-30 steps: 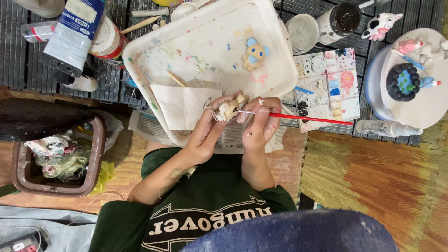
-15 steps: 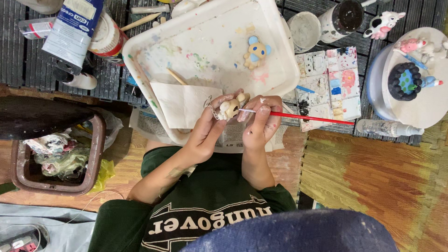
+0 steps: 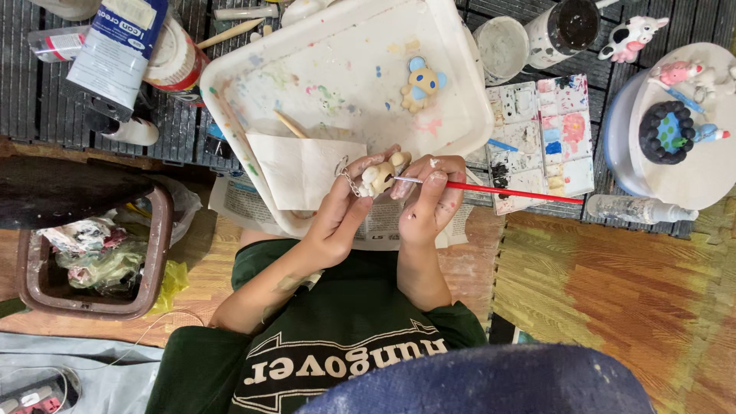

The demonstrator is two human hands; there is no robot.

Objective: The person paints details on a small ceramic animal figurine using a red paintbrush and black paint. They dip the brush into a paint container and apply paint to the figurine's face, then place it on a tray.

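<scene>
Figurine (image 3: 381, 175), the little cream-coloured one with a bit of chain hanging off it, sits pinched in your left hand (image 3: 341, 218), fingers closed around it from below, right over the near edge of the white paint-spattered tray (image 3: 322, 46). Your right hand (image 3: 431, 201) is closed on the red-handled brush (image 3: 498, 189), held like a pen, and it's just beside the figurine on its right. The brush's long axis runs nearly level, handle pointing out toward the paint palette (image 3: 546, 138), bristle tip touching the figurine's side. So both hands are practically together, figurine between them. A folded paper towel (image 3: 303, 169) lies in the tray just left of your left hand, and a blue-and-yellow painted figure (image 3: 422, 83) rests farther up the tray, well apart.
</scene>
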